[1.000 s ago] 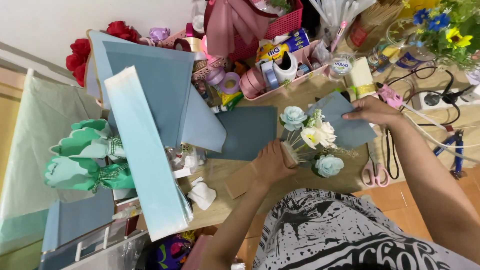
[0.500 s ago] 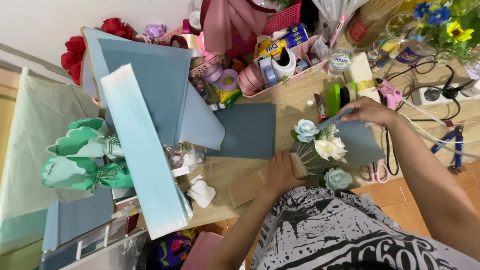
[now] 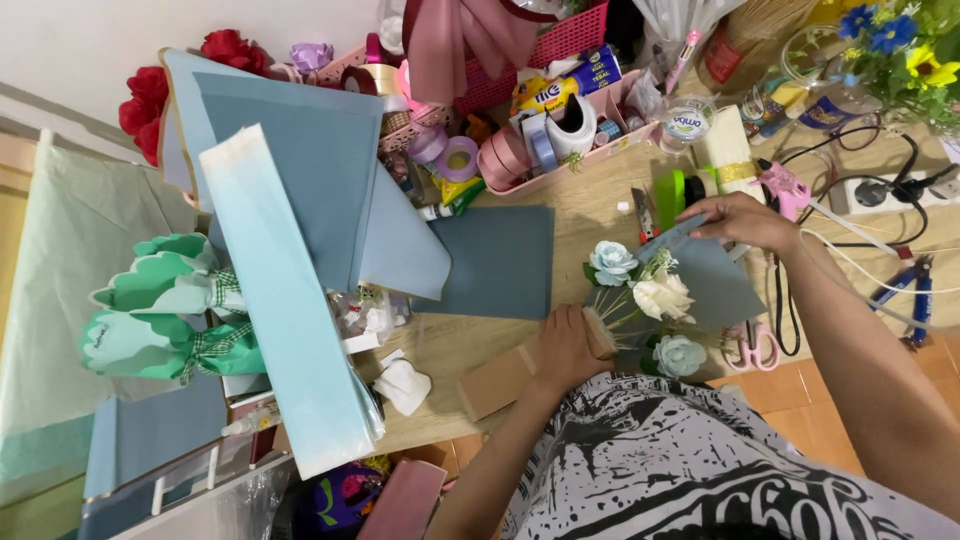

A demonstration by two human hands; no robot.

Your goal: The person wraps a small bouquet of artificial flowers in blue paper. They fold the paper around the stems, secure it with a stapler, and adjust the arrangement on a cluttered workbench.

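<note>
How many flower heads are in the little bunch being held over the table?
3: a pale blue flower at the upper left, a cream flower in the middle, another pale blue flower lowest. The blue-grey paper sheet might hide more.

A wooden tabletop (image 3: 590, 195) carries a blue paper sheet (image 3: 500, 262) at centre, a pink tray (image 3: 560, 170) above it, and scissors (image 3: 748, 345) at lower right.

Bright even indoor light, soft shadows, sharp, mild wide-angle distortion
</note>
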